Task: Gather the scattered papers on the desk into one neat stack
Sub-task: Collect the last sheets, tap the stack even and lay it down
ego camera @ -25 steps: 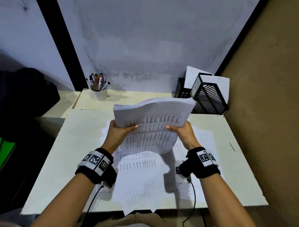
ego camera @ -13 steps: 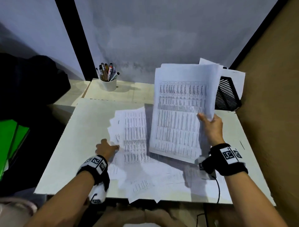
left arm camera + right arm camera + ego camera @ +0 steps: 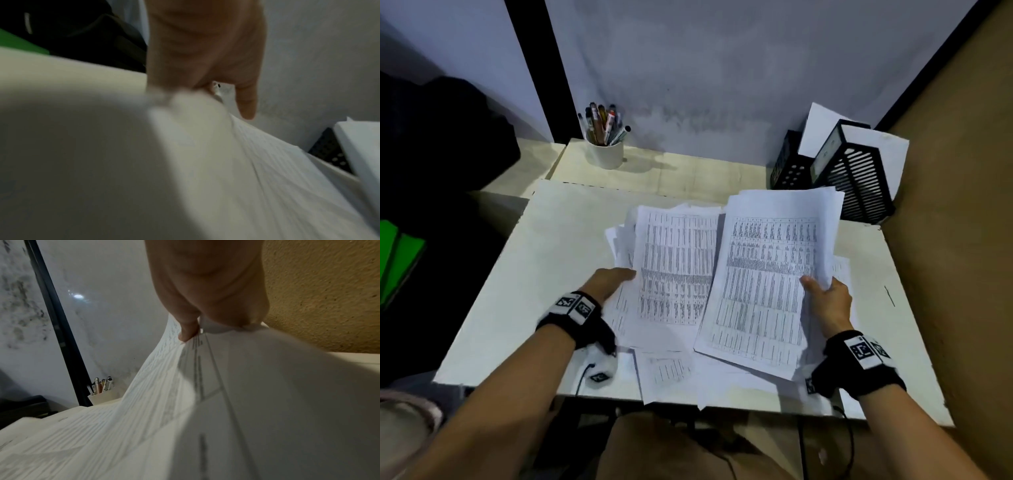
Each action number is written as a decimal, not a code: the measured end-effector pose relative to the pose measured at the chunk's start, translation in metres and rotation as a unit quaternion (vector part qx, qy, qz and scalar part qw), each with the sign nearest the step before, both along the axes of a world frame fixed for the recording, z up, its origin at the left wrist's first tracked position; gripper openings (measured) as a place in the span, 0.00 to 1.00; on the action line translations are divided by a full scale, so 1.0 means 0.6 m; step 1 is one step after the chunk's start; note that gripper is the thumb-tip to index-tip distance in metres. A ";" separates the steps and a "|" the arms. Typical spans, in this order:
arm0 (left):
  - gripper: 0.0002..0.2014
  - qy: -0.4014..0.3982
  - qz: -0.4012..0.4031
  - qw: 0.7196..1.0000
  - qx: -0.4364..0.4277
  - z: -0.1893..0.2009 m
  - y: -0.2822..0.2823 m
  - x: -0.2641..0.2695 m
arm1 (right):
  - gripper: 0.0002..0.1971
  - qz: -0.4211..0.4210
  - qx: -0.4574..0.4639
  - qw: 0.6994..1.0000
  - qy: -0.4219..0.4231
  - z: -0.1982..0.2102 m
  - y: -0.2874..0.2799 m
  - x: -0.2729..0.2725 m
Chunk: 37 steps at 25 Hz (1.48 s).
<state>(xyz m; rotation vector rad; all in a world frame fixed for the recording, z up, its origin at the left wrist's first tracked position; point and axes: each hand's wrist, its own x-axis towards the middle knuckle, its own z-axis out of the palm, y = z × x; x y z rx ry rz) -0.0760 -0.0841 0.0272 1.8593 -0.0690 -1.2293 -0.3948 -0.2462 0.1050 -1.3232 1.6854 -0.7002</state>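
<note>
While each hand pinches one sheaf, right hand [image 3: 828, 301] on the right sheaf [image 3: 774, 274] and left hand [image 3: 607, 282] on the left sheaf [image 3: 674, 267], one white cup [image 3: 606, 154] at eleven o'clock holds pens and two black racks [image 3: 852, 178] at one o'clock hold paper.

Pale worktop [image 3: 558, 246]: loose printed papers [image 3: 664, 371] between hands; pen cup [image 3: 605, 154] far beyond left hand [image 3: 608, 281]; black organisers [image 3: 858, 181] beyond right hand [image 3: 828, 303].

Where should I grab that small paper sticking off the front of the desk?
Take the small paper by its near edge, coming from the front of the desk. That edge overhangs the desk lip, so a thumb can go on top and fingers underneath. Its far end lies tucked under other sheets, so slide it towards you, probably gently.
</note>
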 end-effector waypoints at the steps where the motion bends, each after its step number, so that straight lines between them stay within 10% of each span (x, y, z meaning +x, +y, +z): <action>1: 0.10 0.023 -0.017 0.999 -0.019 0.011 0.000 0.015 | 0.15 0.005 -0.005 1.000 -0.001 0.001 -0.004 -0.004; 3: 0.05 0.007 -0.041 0.999 -0.030 0.021 -0.003 0.031 | 0.14 0.013 -0.009 1.000 0.001 -0.002 -0.009 -0.011; 7: 0.28 -0.190 -0.024 0.980 0.050 -0.004 -0.030 0.005 | 0.12 0.038 -0.006 0.999 0.036 -0.005 -0.015 -0.003; 10: 0.46 -0.110 -0.093 0.989 0.045 -0.009 -0.047 -0.017 | 0.10 0.058 -0.007 0.997 0.051 -0.004 -0.021 -0.005; 20: 0.05 -0.185 -0.131 0.971 -0.074 0.019 -0.029 -0.029 | 0.08 0.024 -0.011 0.999 0.027 0.000 -0.048 -0.032; 37: 0.09 -0.254 -0.022 0.963 -0.087 0.144 0.064 0.171 | 0.19 0.004 -0.045 0.999 0.031 0.040 -0.090 0.008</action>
